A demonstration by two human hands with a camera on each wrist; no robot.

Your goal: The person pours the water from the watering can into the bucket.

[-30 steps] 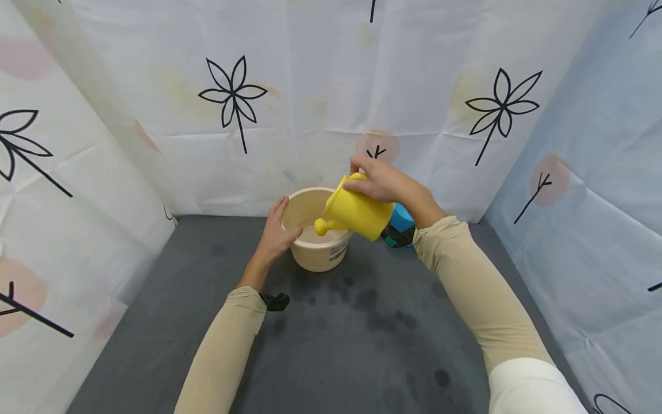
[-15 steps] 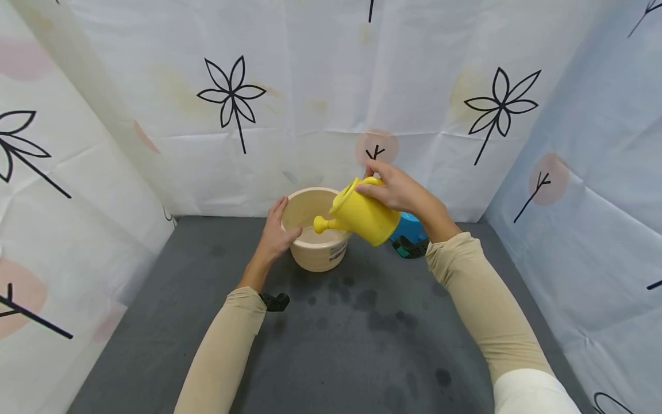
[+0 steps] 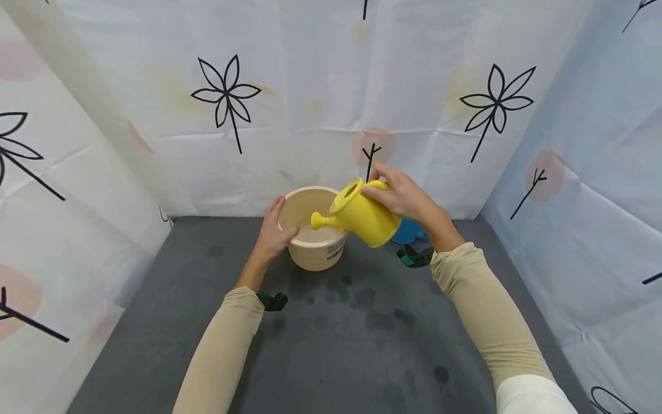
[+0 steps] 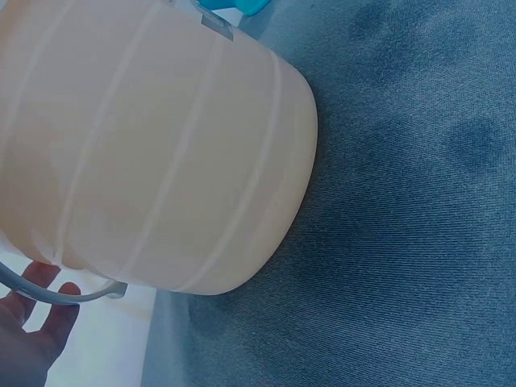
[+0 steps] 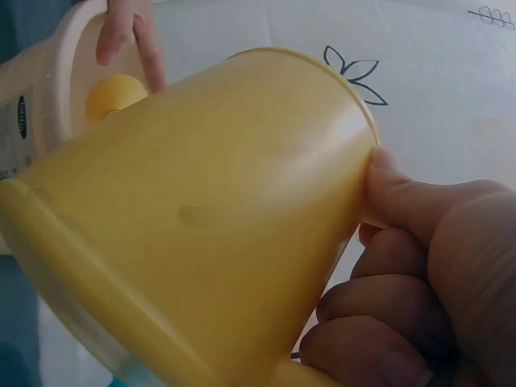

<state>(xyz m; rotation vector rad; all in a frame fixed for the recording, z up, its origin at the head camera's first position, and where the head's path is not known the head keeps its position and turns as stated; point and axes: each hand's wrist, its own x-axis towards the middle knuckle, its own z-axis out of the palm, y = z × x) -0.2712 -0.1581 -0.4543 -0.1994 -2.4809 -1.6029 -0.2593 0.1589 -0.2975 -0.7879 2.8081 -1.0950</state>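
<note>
A cream bucket (image 3: 313,259) stands upright on the grey surface, near the back cloth. My left hand (image 3: 273,233) grips its left rim; the thumb lies over the front edge. In the left wrist view, fingers (image 4: 60,318) of that hand show beside the bucket's grey bail handle. My right hand (image 3: 408,198) holds a yellow watering can (image 3: 368,221) by its handle, fingers curled, thumb against the can near its top edge. The can is tilted left, its spout head (image 3: 317,221) over the bucket's opening. I cannot make out any water coming from the spout.
A blue object (image 3: 405,232) sits behind the can, partly hidden by it and my right arm. Dark damp spots (image 3: 364,298) mark the grey surface (image 3: 320,356). Patterned white cloth (image 3: 300,115) encloses the back and sides. Dark devices (image 3: 415,256) are worn at both wrists.
My right hand and the watering can have shifted slightly right, and the can's top opening shows more. More of the blue object has come into sight. My left hand stays on the bucket.
</note>
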